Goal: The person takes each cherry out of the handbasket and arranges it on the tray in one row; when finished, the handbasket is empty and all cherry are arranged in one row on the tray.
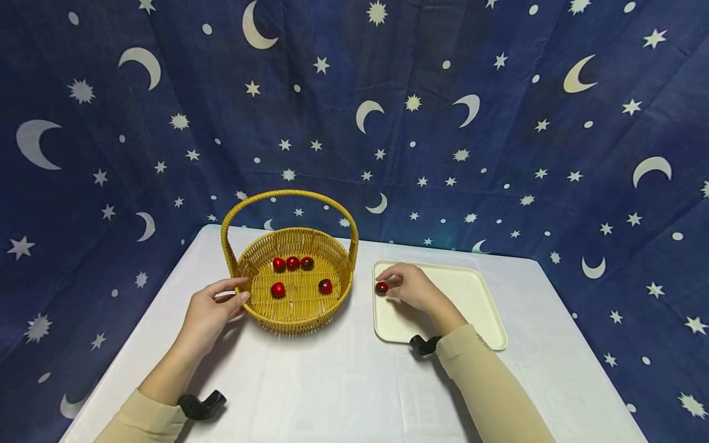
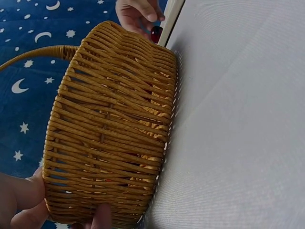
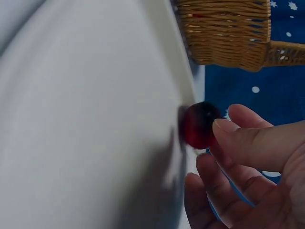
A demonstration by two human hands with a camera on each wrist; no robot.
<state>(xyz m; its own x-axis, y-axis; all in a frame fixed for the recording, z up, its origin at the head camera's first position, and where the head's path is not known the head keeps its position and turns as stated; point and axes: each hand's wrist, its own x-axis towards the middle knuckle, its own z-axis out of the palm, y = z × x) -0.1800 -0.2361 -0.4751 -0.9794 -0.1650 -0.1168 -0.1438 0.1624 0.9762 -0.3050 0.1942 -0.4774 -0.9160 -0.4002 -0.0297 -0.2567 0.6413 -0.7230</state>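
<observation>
A yellow woven basket (image 1: 299, 320) with a tall handle holds several dark red cherries (image 1: 278, 290). My left hand (image 1: 207, 314) grips its left rim, thumb on one side and fingers on the other; the left wrist view shows those fingers (image 2: 28, 193) against the weave (image 2: 109, 124). Inside the left edge of a cream tray (image 1: 454, 307), another cherry (image 1: 381, 287) lies between the thumb and fingers of my right hand (image 1: 412, 288). In the right wrist view my thumb meets this cherry (image 3: 198, 126), with the curled fingers of the hand (image 3: 252, 167) around its far side.
Basket and tray stand side by side on a white-covered table (image 1: 332, 381), with a gap between them. The arched basket handle (image 1: 288, 194) rises above the bowl. Dark blue cloth (image 1: 332, 123) with moons and stars hangs behind and at both sides.
</observation>
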